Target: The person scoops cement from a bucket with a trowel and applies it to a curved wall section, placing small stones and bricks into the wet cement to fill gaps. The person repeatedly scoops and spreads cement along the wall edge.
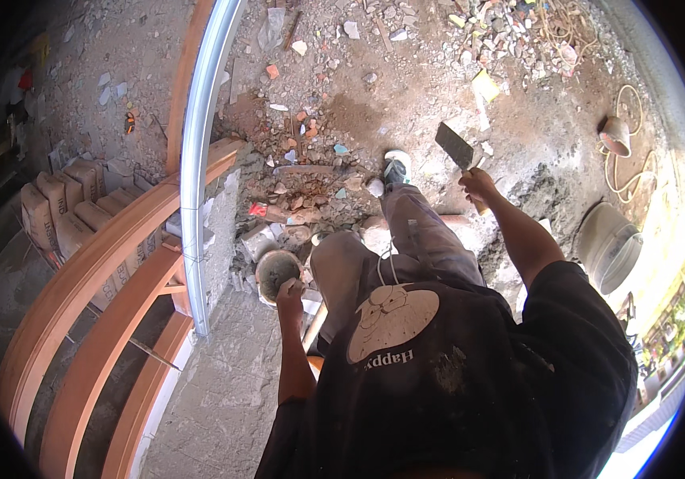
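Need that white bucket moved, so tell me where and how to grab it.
Grip the white bucket at its open rim, coming from above on its upper left. It stands tilted in the picture with the mouth up and no handle visible. Both hands are busy: right hand holds a trowel, left hand a bowl.

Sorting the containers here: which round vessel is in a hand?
The small grey mortar pan, gripped at its rim by the left hand. The big white bucket and small pot sit untouched at the right.

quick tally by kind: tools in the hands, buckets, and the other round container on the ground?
Trowel, in the right hand: 1
Mortar bowl, held by the left hand: 1
White bucket, at right: 1
Small round pot by the coiled rope: 1
Total: 4
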Demonstrator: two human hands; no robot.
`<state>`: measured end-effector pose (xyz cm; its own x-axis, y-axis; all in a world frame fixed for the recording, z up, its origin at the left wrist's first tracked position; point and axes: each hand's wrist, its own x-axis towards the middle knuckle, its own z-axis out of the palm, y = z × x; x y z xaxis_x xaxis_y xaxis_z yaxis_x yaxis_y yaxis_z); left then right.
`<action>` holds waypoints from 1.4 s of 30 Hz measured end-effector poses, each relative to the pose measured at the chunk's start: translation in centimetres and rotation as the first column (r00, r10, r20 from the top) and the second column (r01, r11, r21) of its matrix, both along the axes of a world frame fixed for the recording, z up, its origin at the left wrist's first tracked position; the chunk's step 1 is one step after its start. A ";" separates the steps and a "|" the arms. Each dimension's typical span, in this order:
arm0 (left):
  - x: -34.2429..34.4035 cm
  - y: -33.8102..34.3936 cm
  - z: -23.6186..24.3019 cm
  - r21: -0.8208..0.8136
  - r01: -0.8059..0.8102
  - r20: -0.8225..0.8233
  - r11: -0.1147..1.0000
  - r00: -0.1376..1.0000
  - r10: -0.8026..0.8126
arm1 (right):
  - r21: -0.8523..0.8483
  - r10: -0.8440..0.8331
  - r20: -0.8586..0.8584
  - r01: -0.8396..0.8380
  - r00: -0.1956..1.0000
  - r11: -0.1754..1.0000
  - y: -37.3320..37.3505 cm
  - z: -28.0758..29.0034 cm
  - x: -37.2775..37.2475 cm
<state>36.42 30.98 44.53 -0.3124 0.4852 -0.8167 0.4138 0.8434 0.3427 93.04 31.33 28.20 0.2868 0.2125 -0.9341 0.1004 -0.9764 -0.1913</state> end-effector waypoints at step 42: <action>25.9 36.3 -7.6 -0.126 0.106 0.009 0.986 0.994 -0.106 | 0.153 -0.419 0.402 0.391 0.814 0.907 26.1 -9.4 28.9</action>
